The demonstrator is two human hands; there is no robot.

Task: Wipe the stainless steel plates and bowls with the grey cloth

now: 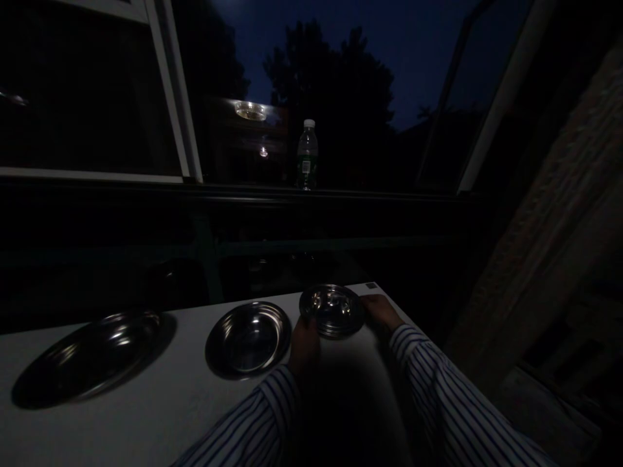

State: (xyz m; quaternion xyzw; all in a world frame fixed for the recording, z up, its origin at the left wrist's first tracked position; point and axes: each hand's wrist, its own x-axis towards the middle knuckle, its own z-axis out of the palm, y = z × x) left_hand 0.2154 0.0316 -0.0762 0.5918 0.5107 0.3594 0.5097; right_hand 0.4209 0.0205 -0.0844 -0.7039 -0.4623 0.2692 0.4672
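Note:
A small stack of round steel plates (pixel 331 310) rests on the white table (pixel 160 408) near its far right corner. My left hand (pixel 304 345) grips the stack's near left rim. My right hand (pixel 380 310) holds its right rim. Both arms wear striped sleeves. A medium steel bowl (pixel 248 338) sits just left of the stack. A large steel plate (pixel 92 357) lies further left. The scene is very dim, so the fingers show poorly.
A plastic water bottle (pixel 307 155) stands on the window sill behind the table. Dark window panes with white frames (pixel 172 91) fill the background. A brick wall (pixel 549 214) rises on the right, past the table's right edge.

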